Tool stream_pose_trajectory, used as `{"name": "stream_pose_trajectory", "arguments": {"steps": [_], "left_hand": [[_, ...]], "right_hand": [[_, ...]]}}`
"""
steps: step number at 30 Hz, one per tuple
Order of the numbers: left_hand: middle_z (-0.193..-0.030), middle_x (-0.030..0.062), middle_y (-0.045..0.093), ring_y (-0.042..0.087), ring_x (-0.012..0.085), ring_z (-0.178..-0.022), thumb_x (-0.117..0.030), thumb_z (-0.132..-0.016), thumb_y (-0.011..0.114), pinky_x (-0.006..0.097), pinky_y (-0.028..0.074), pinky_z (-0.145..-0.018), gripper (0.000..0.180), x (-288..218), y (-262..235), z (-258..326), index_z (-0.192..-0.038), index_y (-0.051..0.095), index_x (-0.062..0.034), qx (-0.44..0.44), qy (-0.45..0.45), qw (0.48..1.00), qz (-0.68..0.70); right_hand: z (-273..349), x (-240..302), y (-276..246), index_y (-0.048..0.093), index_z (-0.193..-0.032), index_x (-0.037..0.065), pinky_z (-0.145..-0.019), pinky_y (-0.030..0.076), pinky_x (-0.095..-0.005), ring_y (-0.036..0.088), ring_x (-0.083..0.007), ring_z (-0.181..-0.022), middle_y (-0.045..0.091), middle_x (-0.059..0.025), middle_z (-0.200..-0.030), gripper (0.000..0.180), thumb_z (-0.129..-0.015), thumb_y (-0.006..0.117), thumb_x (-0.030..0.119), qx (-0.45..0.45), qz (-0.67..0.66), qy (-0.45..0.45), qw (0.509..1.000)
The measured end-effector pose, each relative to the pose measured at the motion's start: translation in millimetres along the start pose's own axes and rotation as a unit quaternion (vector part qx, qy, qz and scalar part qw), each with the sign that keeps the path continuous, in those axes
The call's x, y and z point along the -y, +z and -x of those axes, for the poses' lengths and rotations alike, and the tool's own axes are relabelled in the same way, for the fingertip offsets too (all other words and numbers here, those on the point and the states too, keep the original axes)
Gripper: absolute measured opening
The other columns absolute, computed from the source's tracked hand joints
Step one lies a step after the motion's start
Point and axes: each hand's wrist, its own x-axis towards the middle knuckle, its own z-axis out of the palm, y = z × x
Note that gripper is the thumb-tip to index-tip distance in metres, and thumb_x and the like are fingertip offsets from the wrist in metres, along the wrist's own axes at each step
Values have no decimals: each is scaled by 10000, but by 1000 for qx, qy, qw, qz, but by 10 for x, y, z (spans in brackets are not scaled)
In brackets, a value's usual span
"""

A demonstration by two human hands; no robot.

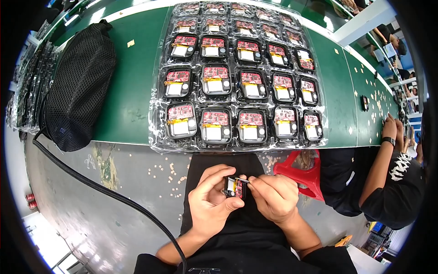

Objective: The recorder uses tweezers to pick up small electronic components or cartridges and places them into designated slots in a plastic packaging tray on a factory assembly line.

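Above my lap, my left hand [207, 205] grips a small black device housing [239, 193] by its edges, with the thumb near its lower side. Inside it I can see a red circuit board, a pale silvery part and a bit of yellow film. My right hand [276, 197] pinches a thin metal tool [242, 180], perhaps tweezers, whose end lies over the housing's upper edge. My fingers hide much of the tool. Beyond my hands, a clear plastic tray [155, 132] holds rows of similar open housings with red boards and white batteries.
The tray lies on a green workbench [130, 105], a black mesh bag [80, 86] to its left. A black sleeved cord [123, 199] runs past my left arm. A red plastic stool [314, 176] stands right; beyond it sits a co-worker [397, 192]. Small paper bits litter floor and bench.
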Motion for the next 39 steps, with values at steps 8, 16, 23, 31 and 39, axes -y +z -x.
{"name": "stream_pose_trajectory", "arguments": {"steps": [8, 16, 23, 31, 39], "left_hand": [[-1325, 132, 490, 614, 255, -1171, -137, -759, 874, 351, 523, -1006, 668, -13, 17, -4, -1299, 564, 104, -5, 15, 1000, 21], [-1330, 126, 485, 614, 232, -1151, -140, -758, 879, 335, 519, -994, 655, -16, 26, 17, -1289, 579, 97, 8, 16, 1000, -3], [-1322, 132, 485, 620, 242, -1155, -132, -763, 874, 337, 524, -987, 655, -57, 45, 59, -1292, 571, 106, -2, 8, 1000, 1], [-1312, 149, 496, 626, 271, -1168, -37, -745, 870, 352, 546, -982, 648, -26, 92, 26, -1298, 564, 110, 21, 24, 999, -21], [-1123, 130, 558, 697, 272, -993, -335, -634, 934, 455, 558, -972, 708, -309, 52, -27, -1167, 585, -26, 16, 150, 981, -122]], "right_hand": [[-29, 58, -46, 727, -942, 25, -497, 481, -297, 623, -194, -575, 676, -75, -817, 237, -725, 820, 2, -2, -47, 43, 998], [-15, 49, -69, 722, -939, 27, -510, 500, -302, 643, -210, -590, 681, -83, -818, 227, -734, 817, 3, 8, -68, 56, 996], [16, 103, -14, 723, -944, 22, -497, 489, -299, 631, -205, -580, 672, -77, -807, 231, -733, 816, 8, -6, -50, 51, 997], [-8, 68, -133, 729, -934, 29, -500, 491, -299, 626, -187, -584, 674, -65, -815, 227, -725, 817, 25, 14, 15, 18, 1000], [-224, -93, -818, 660, -937, -14, -580, 525, -336, 662, -270, -686, 690, -124, -842, 192, -762, 717, -67, -121, 46, 53, 990]]}}
